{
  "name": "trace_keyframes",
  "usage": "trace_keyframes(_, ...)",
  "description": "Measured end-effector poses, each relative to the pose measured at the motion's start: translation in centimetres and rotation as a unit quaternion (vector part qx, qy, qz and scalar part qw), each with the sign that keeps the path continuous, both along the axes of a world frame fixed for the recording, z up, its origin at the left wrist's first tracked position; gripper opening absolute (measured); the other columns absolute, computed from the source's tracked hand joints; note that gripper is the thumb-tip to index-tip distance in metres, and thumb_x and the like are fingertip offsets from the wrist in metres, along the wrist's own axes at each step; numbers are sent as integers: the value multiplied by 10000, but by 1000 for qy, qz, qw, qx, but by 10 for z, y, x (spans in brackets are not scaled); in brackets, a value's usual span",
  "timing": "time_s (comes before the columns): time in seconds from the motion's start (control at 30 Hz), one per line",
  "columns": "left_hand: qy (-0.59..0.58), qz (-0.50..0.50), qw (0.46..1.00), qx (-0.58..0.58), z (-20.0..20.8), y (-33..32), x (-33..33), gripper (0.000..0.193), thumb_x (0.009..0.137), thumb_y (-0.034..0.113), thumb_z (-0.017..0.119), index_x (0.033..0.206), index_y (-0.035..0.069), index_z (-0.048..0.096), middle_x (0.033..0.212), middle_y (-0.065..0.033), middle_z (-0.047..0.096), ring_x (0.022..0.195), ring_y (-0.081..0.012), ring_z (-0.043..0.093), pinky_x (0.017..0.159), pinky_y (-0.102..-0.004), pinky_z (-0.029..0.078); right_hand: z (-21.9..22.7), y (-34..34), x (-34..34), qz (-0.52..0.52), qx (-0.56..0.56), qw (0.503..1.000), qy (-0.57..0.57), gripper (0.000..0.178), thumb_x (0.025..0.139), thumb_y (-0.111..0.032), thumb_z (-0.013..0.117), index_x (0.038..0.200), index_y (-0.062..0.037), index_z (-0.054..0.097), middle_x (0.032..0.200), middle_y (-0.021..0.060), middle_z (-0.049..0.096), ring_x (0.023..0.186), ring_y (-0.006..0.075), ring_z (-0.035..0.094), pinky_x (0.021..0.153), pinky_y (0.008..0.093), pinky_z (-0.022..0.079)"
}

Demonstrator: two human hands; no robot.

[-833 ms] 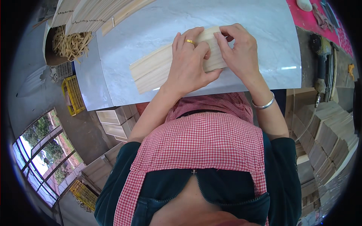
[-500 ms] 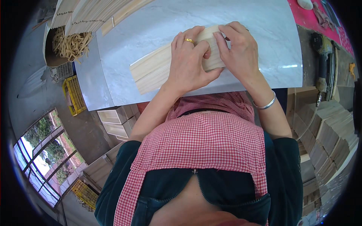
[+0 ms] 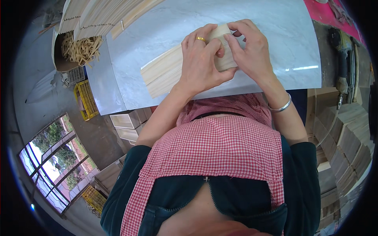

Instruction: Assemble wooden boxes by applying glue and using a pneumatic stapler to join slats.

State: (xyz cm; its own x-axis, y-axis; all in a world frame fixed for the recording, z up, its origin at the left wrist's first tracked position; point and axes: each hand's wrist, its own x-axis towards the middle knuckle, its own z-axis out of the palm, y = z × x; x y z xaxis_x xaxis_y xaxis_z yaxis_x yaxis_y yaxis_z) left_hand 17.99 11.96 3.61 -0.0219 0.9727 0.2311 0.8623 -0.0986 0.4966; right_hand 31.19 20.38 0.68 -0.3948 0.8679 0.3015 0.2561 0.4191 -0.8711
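Note:
A pale wooden board (image 3: 163,72) with straight grain, possibly several thin pieces together, lies slanted on the table. My left hand (image 3: 200,59) spans it near its right end, the thumb at the near edge, the index finger bent down onto its face, and the other fingers over the far edge. A gold ring is on this hand. At the board's right end, my right hand (image 3: 252,49) grips the edge, its thumb on the top and its fingers curled. The undersides of those fingers are hidden. A silver bangle (image 3: 280,103) circles my right wrist.
The board rests on a glossy grey marbled table (image 3: 283,43). Stacked wooden slats (image 3: 92,19) stand at the far left, beside a box of curled wood strips (image 3: 80,49). Yellow crates (image 3: 86,100) sit on the floor at left. Stacked wood blocks (image 3: 346,137) and an air hose (image 3: 332,126) are at right.
The whole view has shifted slightly, so everything appears a little to the right. Both hands keep nearly the same hold on the board.

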Motion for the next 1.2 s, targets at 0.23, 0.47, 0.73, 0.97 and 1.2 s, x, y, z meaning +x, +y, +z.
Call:
trace_keyframes(0.23, 7, -1, 1000, 4, -3, 0, -3, 455, 531, 246, 872, 757, 117, 499, 1357, -184, 508, 1243, -340, 455, 1053, -470, 289, 9, -13, 47, 52, -113, 991, 52, 175, 842, 2, 663, 1015, -5, 691, 857, 43, 649, 717, 166, 594, 654, 269, 471)
trace_keyframes(0.47, 0, -9, 1000, 16, -6, 2, -1, 411, 548, 286, 831, 723, 106, 505, 1259, -210, 549, 1238, -361, 458, 1039, -484, 272, 22, -34, 62, 64, 8, 989, -129, 150, 827, 22, 662, 974, 23, 693, 801, 58, 644, 650, 172, 553, 601, 278, 442)
trace_keyframes(0.73, 6, -14, 1000, 17, -4, 1, -1, 405, 551, 287, 830, 672, 102, 492, 1271, -222, 547, 1243, -368, 457, 1039, -477, 273, 28, -30, 61, 87, 16, 981, -172, 78, 812, 23, 671, 886, 26, 695, 736, 68, 616, 602, 183, 531, 585, 295, 431)
trace_keyframes(0.97, 2, -31, 999, 22, -5, 4, -5, 415, 544, 303, 842, 647, 100, 496, 1288, -222, 539, 1225, -365, 457, 1013, -472, 304, 29, -31, 60, 90, 53, 973, -205, 64, 810, 21, 663, 858, 19, 706, 720, 70, 618, 576, 194, 521, 579, 308, 424)
trace_keyframes(1.2, 14, -51, 998, 24, -4, 9, -11, 429, 531, 326, 857, 655, 99, 514, 1295, -210, 537, 1152, -351, 461, 967, -461, 338, 23, -29, 65, 119, 38, 960, -250, 186, 838, -12, 661, 1013, 4, 722, 871, 82, 685, 676, 197, 582, 638, 308, 464)
